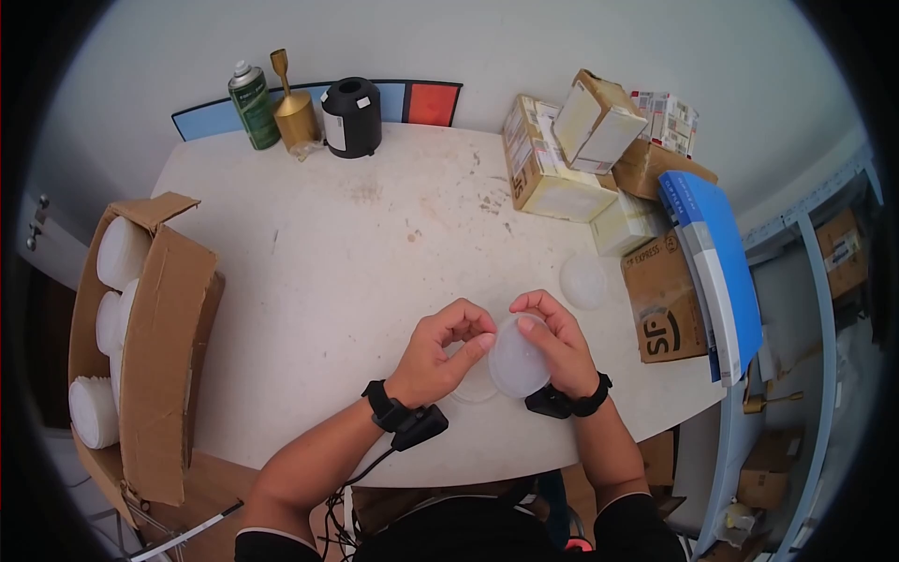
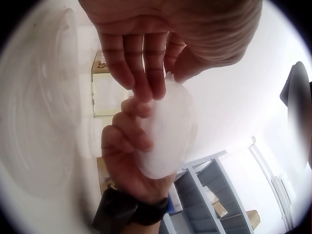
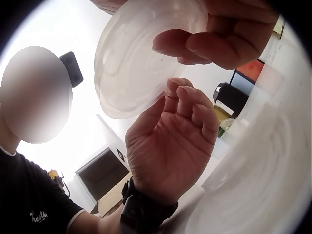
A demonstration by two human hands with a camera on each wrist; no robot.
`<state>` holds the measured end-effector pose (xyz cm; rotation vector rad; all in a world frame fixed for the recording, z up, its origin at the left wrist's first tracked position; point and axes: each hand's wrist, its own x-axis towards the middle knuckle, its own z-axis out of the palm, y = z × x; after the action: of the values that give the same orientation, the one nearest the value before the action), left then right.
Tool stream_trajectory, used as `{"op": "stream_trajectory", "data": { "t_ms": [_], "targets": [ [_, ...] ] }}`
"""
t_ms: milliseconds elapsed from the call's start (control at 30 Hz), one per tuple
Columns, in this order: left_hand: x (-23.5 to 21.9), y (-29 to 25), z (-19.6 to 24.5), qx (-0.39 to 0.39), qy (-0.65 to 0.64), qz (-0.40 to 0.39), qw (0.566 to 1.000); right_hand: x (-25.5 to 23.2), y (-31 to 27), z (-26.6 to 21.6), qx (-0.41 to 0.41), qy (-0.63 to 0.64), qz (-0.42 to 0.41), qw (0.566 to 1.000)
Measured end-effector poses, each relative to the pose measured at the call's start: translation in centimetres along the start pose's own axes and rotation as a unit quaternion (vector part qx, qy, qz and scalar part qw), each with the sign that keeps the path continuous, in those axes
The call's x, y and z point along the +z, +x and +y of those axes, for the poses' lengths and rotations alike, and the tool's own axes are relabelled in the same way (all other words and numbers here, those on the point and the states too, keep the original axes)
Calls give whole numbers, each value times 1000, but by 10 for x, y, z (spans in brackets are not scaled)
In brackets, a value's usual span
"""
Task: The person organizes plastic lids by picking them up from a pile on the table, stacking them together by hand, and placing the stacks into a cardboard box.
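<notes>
A round translucent plastic lid [image 1: 518,358] is held up above the near part of the table. My right hand [image 1: 565,351] grips it, thumb on one face and fingers behind, as the left wrist view shows with the lid [image 2: 168,131] on edge. My left hand [image 1: 437,351] pinches at the rim with thumb and fingertips; in the right wrist view the left hand [image 3: 170,146] meets the lid [image 3: 131,63] at its lower edge. Below the hands lies a clear round plastic piece [image 1: 476,391], partly hidden by them. Another translucent round piece [image 1: 582,281] rests right of the right hand.
An open cardboard box [image 1: 169,365] with several stacks of white round containers [image 1: 94,412] stands at left. Cartons [image 1: 562,187], an SF box [image 1: 663,300] and blue binders [image 1: 721,272] line the right. A spray can [image 1: 253,105], gold holder [image 1: 296,117] and black cylinder [image 1: 353,122] stand behind.
</notes>
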<state>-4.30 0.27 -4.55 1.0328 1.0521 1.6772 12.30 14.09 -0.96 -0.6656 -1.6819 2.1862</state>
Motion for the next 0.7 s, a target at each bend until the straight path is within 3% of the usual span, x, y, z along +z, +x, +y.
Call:
{"op": "stream_trajectory", "data": {
  "t_ms": [533,700],
  "targets": [
    [-2,0,-2,-17,-1,-5,1000,-1,0,-3,-11,-41,-14,999],
    [-3,-1,1,-67,-43,-17,997,2,-2,-2,-50,-59,22,997]
  ]
}}
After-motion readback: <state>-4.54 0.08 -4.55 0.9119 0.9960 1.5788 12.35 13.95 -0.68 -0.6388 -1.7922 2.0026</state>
